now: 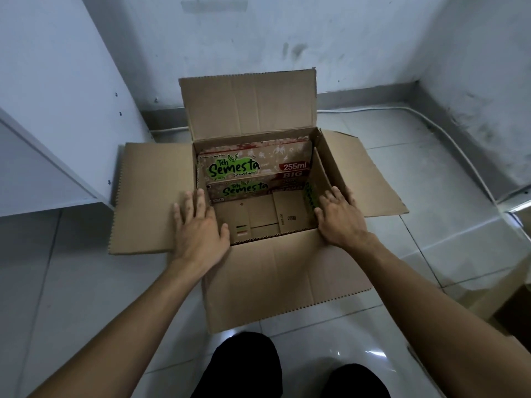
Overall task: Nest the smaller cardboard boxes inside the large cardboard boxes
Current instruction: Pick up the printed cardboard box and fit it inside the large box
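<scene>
A large brown cardboard box (275, 277) stands open on the tiled floor, all its flaps spread outward. Inside it sits a smaller box printed "Teh Semesta" (253, 165), and within that another printed box (244, 191) with a plain brown bottom showing. My left hand (198, 222) lies flat, fingers apart, on the large box's left rim and flap. My right hand (339, 214) rests spread on the right rim, fingers over the edge of the right flap. Neither hand holds anything.
A white cabinet or shelf (48, 173) stands at the left. Grey walls close the corner behind. A white cable (448, 133) runs along the floor at the right. Another brown cardboard box (514, 308) is at the right edge. My dark-trousered knees (247, 366) are below.
</scene>
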Action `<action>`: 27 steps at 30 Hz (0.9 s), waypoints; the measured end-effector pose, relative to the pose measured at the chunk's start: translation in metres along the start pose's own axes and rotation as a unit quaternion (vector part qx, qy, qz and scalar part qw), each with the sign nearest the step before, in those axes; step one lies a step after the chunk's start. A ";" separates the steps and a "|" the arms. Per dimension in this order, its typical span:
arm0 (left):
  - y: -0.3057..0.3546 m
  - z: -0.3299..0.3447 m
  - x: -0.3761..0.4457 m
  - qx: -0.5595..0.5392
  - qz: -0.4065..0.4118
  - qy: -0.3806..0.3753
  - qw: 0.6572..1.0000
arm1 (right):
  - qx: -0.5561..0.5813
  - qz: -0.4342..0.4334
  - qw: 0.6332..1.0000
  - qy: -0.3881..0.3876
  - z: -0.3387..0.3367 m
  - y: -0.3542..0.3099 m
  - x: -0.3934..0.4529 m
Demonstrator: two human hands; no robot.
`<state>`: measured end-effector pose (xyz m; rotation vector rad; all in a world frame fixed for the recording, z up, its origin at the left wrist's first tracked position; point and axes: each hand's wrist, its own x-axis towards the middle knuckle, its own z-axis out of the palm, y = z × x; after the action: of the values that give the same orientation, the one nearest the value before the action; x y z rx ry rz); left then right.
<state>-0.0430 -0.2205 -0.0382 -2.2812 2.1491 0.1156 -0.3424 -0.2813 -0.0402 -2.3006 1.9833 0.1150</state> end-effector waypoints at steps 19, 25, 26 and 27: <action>0.174 0.027 0.088 -0.444 -0.177 -0.329 0.814 | 0.197 0.152 0.968 0.003 0.023 0.056 -0.009; 0.214 0.039 0.109 -0.366 -0.092 -0.162 0.912 | 0.285 0.129 0.950 0.024 0.034 0.051 -0.012; 0.221 0.037 0.110 -0.348 -0.073 -0.146 0.923 | 0.288 0.125 0.949 0.028 0.035 0.051 -0.012; 0.228 0.035 0.112 -0.337 -0.068 -0.144 0.928 | 0.287 0.122 0.949 0.032 0.037 0.052 -0.012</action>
<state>-0.2655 -0.3437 -0.0690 -2.4803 1.9854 1.2795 -0.3953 -0.2725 -0.0766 -1.7099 1.9796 -0.4633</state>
